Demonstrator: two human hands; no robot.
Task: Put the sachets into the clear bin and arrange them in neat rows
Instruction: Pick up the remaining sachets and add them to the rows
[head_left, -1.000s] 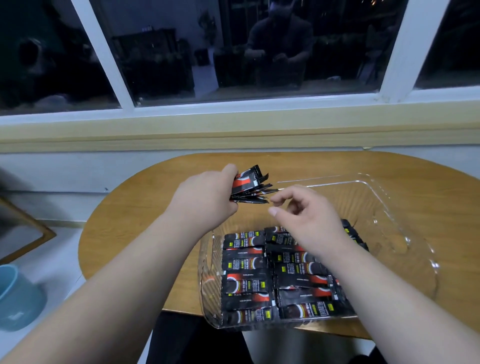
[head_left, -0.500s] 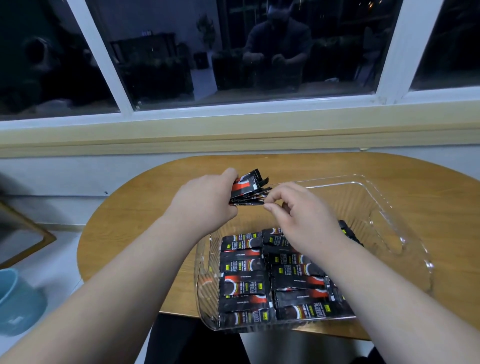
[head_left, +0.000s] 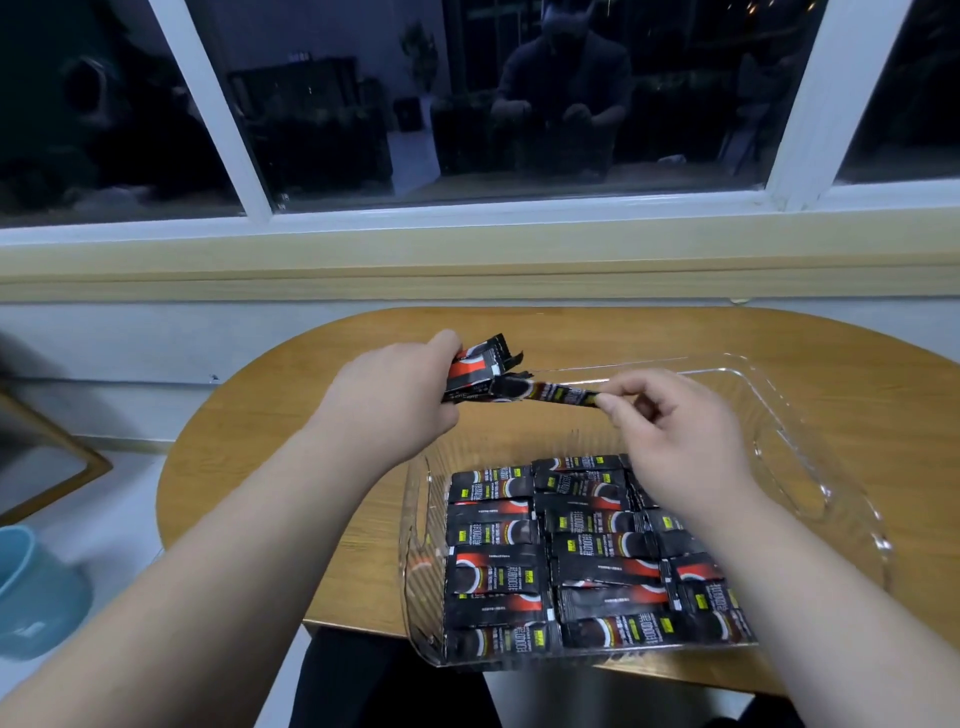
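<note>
Both hands are raised above the far left corner of the clear bin (head_left: 810, 457), close together but not touching. The left hand (head_left: 387, 402) is curled round a bundle of sachets (head_left: 475, 371), whose ragged ends fan out past the thumb. The right hand (head_left: 675, 431) pinches a single sachet (head_left: 550, 392) by its right end, between thumb and forefinger, with the other fingers loosely curled. That sachet lies nearly level between the two hands, its left end against the bundle (whether the left hand also grips it cannot be told).

The bin stands on the wooden table (head_left: 291, 415), long side running away from the person, and its near end reaches just past the table's near edge. Inside, the laid sachets (head_left: 571, 551) fill the near part of the floor. They lie flat and crosswise, edge to edge, in columns side by side. The left column is square. The right one is partly hidden under the right forearm, and a few pieces there sit slightly askew. All sachets are black with red and white print and a small yellow mark.

Beyond the table is a dark window (head_left: 311, 130) with white bars. A pale blue pot (head_left: 31, 587) stands on the floor at the left.
</note>
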